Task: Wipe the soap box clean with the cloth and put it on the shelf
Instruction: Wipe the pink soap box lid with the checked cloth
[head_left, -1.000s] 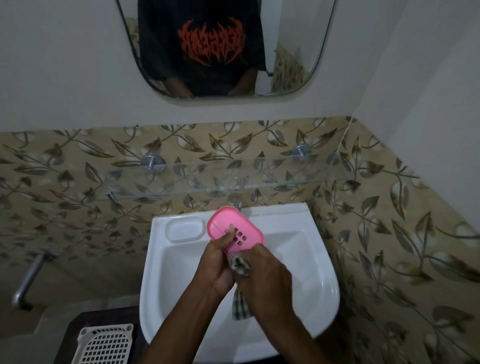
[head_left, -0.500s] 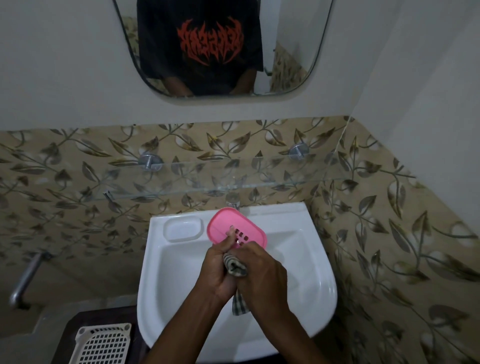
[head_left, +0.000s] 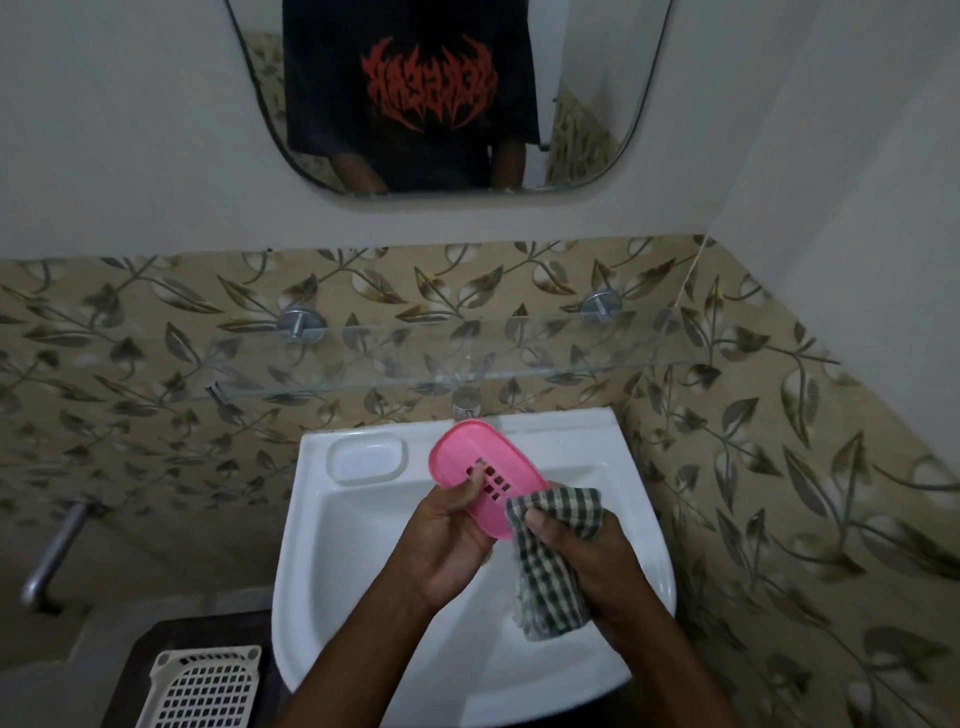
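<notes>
Above the white sink, the glass shelf along the tiled wall stands bare. The left hand grips the pink soap box by its near edge, over the basin. The right hand, closed on the checked cloth, has slid to the box's right end, seemingly touching it. Wiping continues; shelving waits.
</notes>
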